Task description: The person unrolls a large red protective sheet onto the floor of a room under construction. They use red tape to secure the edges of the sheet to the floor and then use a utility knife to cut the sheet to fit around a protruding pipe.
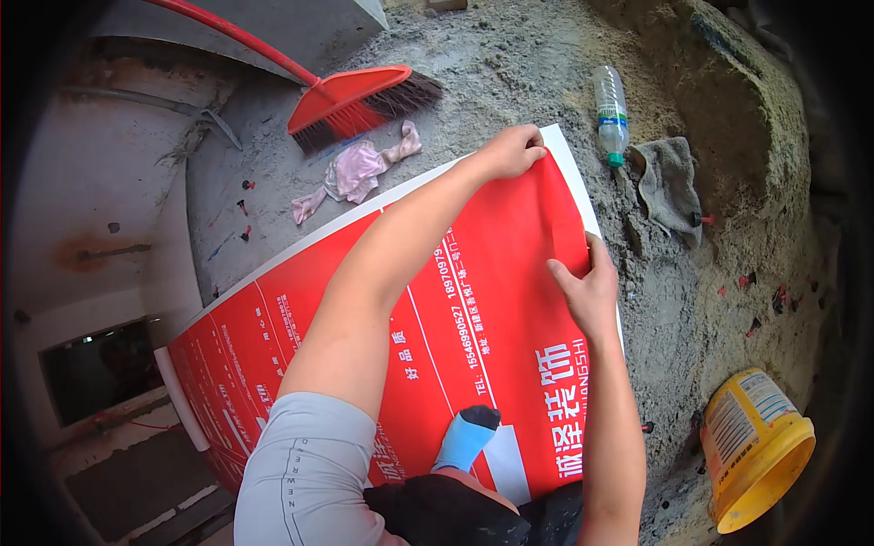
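A large red sheet [364, 300] with white print and a white border is spread over the rough ground under me. My left hand [512, 152] is closed on the sheet near its far right corner, fingers curled over the edge. Lower along the same right edge, my right hand [585, 284] grips the sheet, thumb on top and the other fingers mostly hidden. Between the hands, a narrow strip of the red surface is folded along the white border. A foot in a blue sock [466, 441] with a dark toe rests on the sheet.
A red broom [355, 96] and a pinkish cloth [357, 171] lie beyond the far edge. To the right are a clear bottle [611, 114] with a green cap, a grey rag [672, 187], a sand heap [728, 100] and a tipped yellow bucket [751, 446]. Small red-and-black pieces [780, 298] are scattered about.
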The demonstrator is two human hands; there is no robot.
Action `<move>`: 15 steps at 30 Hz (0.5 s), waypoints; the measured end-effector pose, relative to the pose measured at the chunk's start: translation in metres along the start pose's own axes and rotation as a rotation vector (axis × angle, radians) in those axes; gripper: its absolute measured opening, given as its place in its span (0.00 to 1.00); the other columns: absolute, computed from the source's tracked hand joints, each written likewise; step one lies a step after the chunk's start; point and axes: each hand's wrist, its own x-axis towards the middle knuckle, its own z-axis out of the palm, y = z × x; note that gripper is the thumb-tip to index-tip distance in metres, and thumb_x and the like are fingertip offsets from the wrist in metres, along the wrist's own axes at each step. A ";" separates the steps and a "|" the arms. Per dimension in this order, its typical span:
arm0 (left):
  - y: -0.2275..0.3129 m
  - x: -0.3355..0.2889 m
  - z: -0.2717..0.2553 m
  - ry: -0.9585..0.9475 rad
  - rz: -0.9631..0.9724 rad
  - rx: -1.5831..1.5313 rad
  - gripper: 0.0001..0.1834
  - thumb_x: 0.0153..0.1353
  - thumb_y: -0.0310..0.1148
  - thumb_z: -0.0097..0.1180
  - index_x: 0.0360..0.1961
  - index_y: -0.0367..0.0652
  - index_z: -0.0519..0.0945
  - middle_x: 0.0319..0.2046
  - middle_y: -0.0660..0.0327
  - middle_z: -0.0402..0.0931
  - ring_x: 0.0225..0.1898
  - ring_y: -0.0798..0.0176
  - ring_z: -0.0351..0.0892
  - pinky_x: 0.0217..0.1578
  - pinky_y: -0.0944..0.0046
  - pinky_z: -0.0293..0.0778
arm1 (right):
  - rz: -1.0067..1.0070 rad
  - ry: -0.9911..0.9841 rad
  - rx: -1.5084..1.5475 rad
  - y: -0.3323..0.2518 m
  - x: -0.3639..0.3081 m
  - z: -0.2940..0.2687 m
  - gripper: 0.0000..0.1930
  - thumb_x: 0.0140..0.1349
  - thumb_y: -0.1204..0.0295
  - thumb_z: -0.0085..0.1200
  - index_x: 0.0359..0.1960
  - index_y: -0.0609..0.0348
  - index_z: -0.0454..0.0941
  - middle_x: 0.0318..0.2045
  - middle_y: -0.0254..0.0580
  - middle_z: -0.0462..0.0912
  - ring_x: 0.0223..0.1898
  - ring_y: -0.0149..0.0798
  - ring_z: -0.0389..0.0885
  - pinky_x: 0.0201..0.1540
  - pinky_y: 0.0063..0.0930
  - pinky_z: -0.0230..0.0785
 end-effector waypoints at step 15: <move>-0.001 0.059 0.004 -0.050 0.001 0.146 0.08 0.63 0.33 0.59 0.37 0.39 0.79 0.30 0.51 0.82 0.24 0.57 0.81 0.31 0.55 0.77 | 0.143 -0.011 -0.110 -0.002 0.055 -0.009 0.24 0.53 0.68 0.66 0.49 0.69 0.76 0.39 0.52 0.85 0.40 0.43 0.85 0.47 0.35 0.75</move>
